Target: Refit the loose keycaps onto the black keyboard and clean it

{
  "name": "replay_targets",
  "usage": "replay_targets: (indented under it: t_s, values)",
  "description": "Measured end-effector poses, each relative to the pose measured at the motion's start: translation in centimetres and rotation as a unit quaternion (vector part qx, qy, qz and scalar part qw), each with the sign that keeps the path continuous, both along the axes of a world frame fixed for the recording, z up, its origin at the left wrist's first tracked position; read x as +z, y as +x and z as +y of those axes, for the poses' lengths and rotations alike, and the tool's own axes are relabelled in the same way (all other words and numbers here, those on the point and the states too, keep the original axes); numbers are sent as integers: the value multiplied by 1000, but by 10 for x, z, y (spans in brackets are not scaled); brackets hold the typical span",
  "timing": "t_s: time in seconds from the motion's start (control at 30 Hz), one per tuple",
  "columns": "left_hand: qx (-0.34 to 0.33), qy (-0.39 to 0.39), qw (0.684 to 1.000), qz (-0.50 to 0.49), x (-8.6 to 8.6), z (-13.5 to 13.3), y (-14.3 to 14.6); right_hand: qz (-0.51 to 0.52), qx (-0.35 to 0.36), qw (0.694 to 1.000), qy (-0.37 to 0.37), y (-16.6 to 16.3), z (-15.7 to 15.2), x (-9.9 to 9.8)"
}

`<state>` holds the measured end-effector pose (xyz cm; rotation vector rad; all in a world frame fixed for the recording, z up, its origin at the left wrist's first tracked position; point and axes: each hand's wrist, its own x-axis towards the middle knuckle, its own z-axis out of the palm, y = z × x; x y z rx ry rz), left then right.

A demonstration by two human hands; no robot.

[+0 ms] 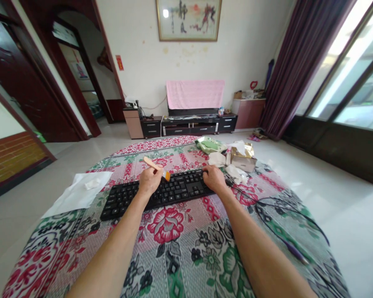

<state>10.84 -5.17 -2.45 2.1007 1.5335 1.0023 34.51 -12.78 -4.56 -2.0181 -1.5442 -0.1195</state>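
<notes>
A black keyboard lies at a slant across the flowered tablecloth. My left hand is closed around a flat brush with a pale wooden handle. Its orange-tan bristles point down and right, at the keys near the keyboard's upper middle; whether they touch is hard to tell. At the keyboard's right end, my right hand grips the edge, fingers curled over the far side and partly hidden. The keyboard's dark cable runs off to the right in loose loops, with a plug near the table's right side.
A white sheet with a crumpled tissue lies on the left. Beyond my right hand are a green wipes packet, crumpled tissues and a gold tissue box. A low black cabinet stands against the wall.
</notes>
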Motion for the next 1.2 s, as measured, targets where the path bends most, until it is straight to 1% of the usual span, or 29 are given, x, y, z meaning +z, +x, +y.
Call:
replay_targets:
  t_s: [0.07,0.13,0.17,0.27,0.33,0.43,0.57,0.7,0.73,0.77,0.8,0.9,0.97,1.03,1.1,1.2]
  values:
    - [-24,-16,999,-37,-6,0,3,11,49,997,54,-10,2,3]
    - [-41,-18,998,-48,-10,-1,3,31,134,985,106,-26,4,7]
    - [-46,-16,998,-49,-10,-3,2,41,181,976,118,-36,4,9]
    - [-45,-4,999,-30,-8,-9,1,65,291,947,122,-70,3,11]
    - [-46,-10,999,-18,-4,-13,2,75,325,936,116,-90,1,9]
    - [-68,-23,997,-23,0,-18,6,91,288,947,106,-107,-1,7]
    - [-108,-19,994,-8,4,-25,9,85,230,965,87,-110,-3,6]
    - [-193,-15,981,-26,8,-25,3,66,221,969,85,-104,-2,9]
    - [-202,-14,979,-29,9,-23,0,66,223,968,90,-102,-1,11]
    - [-194,-12,981,-26,9,-19,-4,70,224,967,98,-101,2,12]
    - [-167,-7,986,-17,9,-16,-9,78,221,966,109,-101,5,13]
    - [-31,26,998,54,5,-5,-24,119,198,963,136,-104,18,16]
    - [33,47,991,122,1,0,-34,143,193,961,136,-110,27,15]
    - [56,51,979,187,-2,3,-41,148,203,960,126,-115,34,13]
    - [55,39,969,238,-4,4,-44,139,207,962,107,-116,38,10]
    - [44,21,961,272,-4,4,-45,129,162,976,61,-106,38,11]
